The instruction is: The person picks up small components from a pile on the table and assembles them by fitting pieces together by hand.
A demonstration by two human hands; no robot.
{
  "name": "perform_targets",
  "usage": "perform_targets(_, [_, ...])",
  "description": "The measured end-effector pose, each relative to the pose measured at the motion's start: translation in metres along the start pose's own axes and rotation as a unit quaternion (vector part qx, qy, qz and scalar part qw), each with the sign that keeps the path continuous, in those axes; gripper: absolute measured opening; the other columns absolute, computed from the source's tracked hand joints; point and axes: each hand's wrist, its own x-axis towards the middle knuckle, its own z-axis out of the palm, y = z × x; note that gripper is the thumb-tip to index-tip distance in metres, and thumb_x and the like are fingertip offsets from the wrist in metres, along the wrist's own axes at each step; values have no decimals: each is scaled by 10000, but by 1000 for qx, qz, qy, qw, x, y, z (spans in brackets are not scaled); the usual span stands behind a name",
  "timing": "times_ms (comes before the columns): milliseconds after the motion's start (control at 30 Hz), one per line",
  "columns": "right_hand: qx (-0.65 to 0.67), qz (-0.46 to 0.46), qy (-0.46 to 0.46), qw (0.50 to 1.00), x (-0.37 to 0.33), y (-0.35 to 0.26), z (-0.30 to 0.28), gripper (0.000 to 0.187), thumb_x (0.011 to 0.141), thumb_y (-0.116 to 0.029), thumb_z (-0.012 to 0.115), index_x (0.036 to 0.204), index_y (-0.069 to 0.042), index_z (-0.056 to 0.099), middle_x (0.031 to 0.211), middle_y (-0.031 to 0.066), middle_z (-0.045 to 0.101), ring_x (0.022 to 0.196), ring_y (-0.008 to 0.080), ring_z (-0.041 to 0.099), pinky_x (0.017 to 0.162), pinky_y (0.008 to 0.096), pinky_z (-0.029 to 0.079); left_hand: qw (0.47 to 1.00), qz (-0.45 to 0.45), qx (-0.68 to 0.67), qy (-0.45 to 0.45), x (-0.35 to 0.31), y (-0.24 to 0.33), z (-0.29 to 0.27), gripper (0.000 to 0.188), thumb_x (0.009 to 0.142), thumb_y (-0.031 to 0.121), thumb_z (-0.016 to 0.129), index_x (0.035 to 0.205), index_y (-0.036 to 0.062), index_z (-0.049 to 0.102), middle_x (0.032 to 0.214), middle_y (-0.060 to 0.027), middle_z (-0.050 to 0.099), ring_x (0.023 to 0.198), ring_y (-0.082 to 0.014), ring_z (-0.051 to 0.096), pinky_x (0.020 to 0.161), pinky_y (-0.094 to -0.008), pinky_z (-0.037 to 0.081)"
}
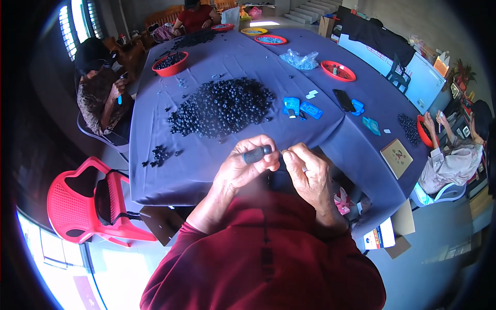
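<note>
My left hand point(236, 173) is closed around a short dark cylinder point(257, 154) with a rounded black end, like a tool handle. Close against it, my right hand point(313, 178) pinches with thumb and forefinger; whatever sits between those fingertips is too small to name. Both hands are raised over the near edge of the table, in front of my dark red top. Just beyond them spreads a big heap of small black ring-like parts point(222, 107), with a smaller cluster point(159, 155) at its near left.
Grey cloth covers the table point(175, 183). On it are a red bowl of black parts point(170, 64), blue packets point(311, 109), a phone point(344, 100), a clear bag point(299, 59) and a red tray point(338, 71). A red chair point(77, 199) stands left. Co-workers sit left, right and far.
</note>
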Motion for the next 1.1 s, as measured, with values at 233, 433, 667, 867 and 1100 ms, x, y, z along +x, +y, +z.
perform_targets(233, [6,7,-48,999,-1,4,2,182,897,-120,505,790,17,558,676,66,601,612,115,587,550,239,451,997,-11,64,43,-1,-1,3,390,758,229,681,944,-67,507,835,-104,545,770,-184,571,711,-273,478])
perform_targets(433, [20,-22,7,1000,0,13,11,183,867,-170,544,729,-54,522,602,102,565,519,272,575,454,333,415,993,-9,108,48,1,-1,2,378,761,239,678,923,-62,515,842,-92,549,763,-150,564,725,-275,477])
perform_targets(667, [10,-3,-23,1000,2,2,4,168,879,-129,519,757,-15,538,666,79,615,592,210,616,508,295,450,991,-1,117,59,0,0,4,375,768,254,673,916,-53,517,832,-81,545,754,-140,556,723,-279,471])
perform_targets(867, [-5,2,-31,1000,2,3,5,174,883,-132,512,759,-13,538,678,78,623,604,201,624,514,287,457,992,-1,115,52,0,0,3,374,766,251,676,919,-52,517,834,-78,549,749,-135,557,731,-278,476])
perform_targets(1100, [34,-9,-2,999,3,3,9,198,885,-175,514,736,-43,519,646,74,612,572,246,611,482,313,446,994,14,95,44,1,0,5,264,803,157,618,922,-60,525,823,-89,567,741,-146,564,727,-276,465])
